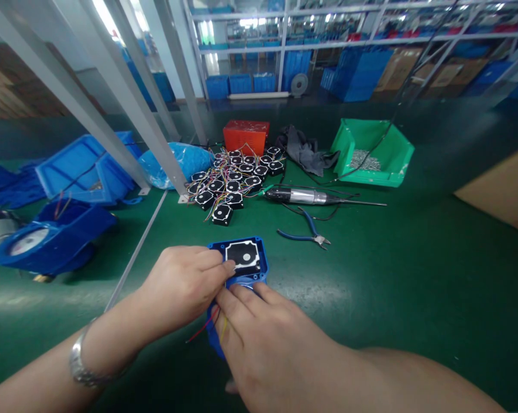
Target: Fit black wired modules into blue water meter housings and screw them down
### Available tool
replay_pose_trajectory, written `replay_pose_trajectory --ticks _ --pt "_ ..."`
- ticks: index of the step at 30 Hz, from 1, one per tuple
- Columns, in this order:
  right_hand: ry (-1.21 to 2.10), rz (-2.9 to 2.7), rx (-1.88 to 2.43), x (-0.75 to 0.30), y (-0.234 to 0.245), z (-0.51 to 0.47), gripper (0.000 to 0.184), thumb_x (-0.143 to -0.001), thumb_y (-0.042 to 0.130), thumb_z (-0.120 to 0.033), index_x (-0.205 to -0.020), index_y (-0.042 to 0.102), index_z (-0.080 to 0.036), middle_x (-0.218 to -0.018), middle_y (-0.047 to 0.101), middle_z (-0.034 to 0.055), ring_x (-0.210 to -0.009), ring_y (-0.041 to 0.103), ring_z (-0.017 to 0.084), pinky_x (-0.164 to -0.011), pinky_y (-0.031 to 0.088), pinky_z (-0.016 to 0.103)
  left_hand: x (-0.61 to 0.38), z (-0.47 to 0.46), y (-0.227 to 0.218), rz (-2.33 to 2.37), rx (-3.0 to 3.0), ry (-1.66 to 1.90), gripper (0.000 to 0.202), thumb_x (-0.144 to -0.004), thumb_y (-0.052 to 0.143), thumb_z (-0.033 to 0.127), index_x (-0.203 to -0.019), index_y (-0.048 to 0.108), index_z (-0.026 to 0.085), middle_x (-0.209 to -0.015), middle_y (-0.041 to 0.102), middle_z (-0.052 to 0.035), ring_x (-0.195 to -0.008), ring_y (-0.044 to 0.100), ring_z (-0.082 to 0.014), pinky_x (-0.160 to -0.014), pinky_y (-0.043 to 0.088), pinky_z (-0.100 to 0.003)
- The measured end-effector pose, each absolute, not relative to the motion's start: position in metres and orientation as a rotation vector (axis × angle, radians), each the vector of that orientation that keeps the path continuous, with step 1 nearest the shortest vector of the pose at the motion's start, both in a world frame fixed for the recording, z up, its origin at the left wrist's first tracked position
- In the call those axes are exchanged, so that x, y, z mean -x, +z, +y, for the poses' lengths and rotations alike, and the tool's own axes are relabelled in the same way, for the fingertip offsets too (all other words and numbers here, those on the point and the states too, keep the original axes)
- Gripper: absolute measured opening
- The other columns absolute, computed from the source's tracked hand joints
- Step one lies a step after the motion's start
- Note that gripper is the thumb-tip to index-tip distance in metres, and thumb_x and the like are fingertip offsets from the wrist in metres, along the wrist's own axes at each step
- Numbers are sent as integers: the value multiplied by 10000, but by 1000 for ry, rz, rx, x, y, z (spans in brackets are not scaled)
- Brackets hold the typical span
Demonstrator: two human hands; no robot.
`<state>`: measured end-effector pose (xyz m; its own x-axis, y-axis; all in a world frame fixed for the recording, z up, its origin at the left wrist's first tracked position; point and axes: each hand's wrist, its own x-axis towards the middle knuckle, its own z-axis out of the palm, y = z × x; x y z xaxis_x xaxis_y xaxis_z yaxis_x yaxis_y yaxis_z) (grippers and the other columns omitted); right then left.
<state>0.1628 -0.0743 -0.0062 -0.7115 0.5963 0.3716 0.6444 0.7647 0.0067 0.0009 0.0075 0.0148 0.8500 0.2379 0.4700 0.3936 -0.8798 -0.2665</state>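
Gripping blue casing (264,261), black module (237,252) inside, left fingers (210,260) and right fingers (246,298); metal pieces (365,161) in green bin (397,155).

Blue housing (264,261) with a black module (240,252) inside; left hand (185,282) touching the module, right hand (265,330) around the housing's near end. Beyond the housing, wired modules (233,186); beyond and right, pliers (313,229), power screwdriver (308,197), green bin (370,179).

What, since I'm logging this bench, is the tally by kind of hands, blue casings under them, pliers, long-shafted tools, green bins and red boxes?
Hands (left hand, right hand): 2
Blue casing under them: 1
Pliers: 1
Long-shafted tool: 1
Green bin: 1
Red box: 1
Total: 7
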Motion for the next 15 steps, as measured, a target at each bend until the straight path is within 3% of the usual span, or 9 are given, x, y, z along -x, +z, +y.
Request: replay_pose_trajectory --ticks 5,12,15 --pt "-221 -2638 926 -163 -7 -73 423 -832 403 -289 -1125 545 -17 -1193 461 202 -1095 454 309 -902 448 462 -1 9 15 -511 2793 -502 260 -835 386 131 -768 637 150 -547 542 -8 -483 502 -125 -450 369 -239" --pt "-222 -2635 908 -162 -8 -73 394 -834 405 -304 -1079 579 -49 -1195 457 190 -1066 473 302 -882 454 466 -4 12 31 -876 3021 197 193 -817 457 146 -890 629 194 -767 633 -20 -648 599 -153 -574 439 -238" --pt "-263 -2637 887 -161 -7 -74 381 -844 388 -289 -1071 578 -48 -1203 451 185 -1050 481 288 -872 464 448 -6 13 41 -967 3045 307 246 -856 427 194 -1007 619 219 -845 658 -40 -704 626 -166 -624 457 -243"
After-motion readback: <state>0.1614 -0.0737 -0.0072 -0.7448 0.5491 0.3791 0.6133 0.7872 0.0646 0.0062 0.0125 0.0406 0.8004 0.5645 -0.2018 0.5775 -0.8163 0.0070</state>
